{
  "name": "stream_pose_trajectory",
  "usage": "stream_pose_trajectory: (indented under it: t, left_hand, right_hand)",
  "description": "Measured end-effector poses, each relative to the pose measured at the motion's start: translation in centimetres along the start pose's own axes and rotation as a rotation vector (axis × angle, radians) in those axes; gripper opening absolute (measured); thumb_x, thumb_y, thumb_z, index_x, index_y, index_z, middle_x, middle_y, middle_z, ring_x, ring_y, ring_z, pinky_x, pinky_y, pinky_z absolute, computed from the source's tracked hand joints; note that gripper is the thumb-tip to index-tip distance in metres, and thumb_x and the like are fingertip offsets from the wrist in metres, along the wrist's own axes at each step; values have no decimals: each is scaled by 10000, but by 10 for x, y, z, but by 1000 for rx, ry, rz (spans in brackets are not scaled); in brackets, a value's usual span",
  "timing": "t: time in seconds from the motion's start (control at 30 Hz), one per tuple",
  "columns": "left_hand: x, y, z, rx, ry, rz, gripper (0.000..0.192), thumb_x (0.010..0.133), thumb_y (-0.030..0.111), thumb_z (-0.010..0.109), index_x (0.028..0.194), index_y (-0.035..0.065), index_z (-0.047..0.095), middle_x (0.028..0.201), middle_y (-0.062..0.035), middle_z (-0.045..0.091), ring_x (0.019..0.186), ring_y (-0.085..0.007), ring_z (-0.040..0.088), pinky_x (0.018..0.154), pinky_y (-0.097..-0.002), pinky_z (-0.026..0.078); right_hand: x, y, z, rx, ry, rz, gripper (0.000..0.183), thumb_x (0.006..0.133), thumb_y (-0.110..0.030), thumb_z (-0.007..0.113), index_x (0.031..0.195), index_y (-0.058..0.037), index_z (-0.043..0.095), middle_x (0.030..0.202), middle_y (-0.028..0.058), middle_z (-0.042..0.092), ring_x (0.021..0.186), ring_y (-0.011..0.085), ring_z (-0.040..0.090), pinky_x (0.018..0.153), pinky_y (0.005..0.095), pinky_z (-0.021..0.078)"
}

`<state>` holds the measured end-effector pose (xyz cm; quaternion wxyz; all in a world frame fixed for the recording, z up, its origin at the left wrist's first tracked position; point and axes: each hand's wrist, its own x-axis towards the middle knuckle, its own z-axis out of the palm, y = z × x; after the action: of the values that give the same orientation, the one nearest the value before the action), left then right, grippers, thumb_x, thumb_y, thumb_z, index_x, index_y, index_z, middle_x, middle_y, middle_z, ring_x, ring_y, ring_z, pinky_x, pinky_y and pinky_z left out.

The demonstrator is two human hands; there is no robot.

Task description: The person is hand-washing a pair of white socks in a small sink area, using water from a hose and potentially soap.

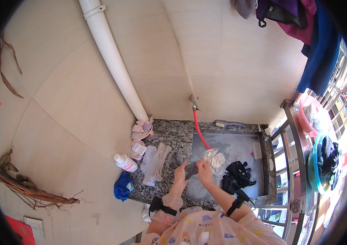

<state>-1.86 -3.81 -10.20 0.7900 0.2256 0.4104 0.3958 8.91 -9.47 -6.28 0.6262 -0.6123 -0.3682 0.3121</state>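
A grey cloth (191, 170), perhaps a sock, is stretched between my left hand (180, 175) and my right hand (204, 170). Both hands grip it over the left edge of a stone sink (265, 171) full of cloudy, sudsy water. Just beyond my right hand floats a bunched white cloth (215, 157). To its right, black garments (238, 177) lie partly above the water. Another dark grey cloth (178, 158) rests on the granite counter beside my left hand. A red hose (201, 131) runs from the wall tap (194, 103) down to the sink.
White socks (150, 165) lie on the counter near a white bottle (125, 163), a soap box (137, 150) and a blue cloth (123, 186). A scrubbing brush (229, 124) sits along the sink's back rim. Right of a metal railing (295, 147) stand pink (303, 119) and turquoise basins (314, 171) with laundry.
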Motion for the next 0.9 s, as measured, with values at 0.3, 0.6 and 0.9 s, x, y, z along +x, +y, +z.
stream_pose_trajectory:
  t: [0.3, 0.6, 0.9]
  left_hand:
    - [2, -2, -3, -101, -3, -63, 285, 927, 335, 443, 999, 95, 579, 931, -41, 617, 853, -177, 599, 705, -330, 494]
    - [-7, -1, 10, -112, -36, -18, 234, 913, 258, 444, 953, 87, 599, 846, -23, 582, 729, -128, 546, 601, -302, 444]
    - [28, -28, -49, 43, -333, 150, 186, 906, 229, 484, 943, 79, 587, 868, -23, 600, 781, -156, 597, 663, -305, 488]
  right_hand:
    - [1, -33, 39, -407, -138, -414, 239, 787, -151, 559, 632, 30, 542, 640, 181, 561, 588, 352, 486, 588, 436, 363]
    - [-6, -43, 32, -347, -163, -262, 215, 782, -114, 545, 624, 31, 528, 636, 192, 531, 607, 336, 496, 562, 436, 362]
    - [0, -5, 45, -305, -160, -374, 180, 793, -71, 515, 658, 48, 523, 607, 199, 542, 559, 349, 495, 562, 423, 375]
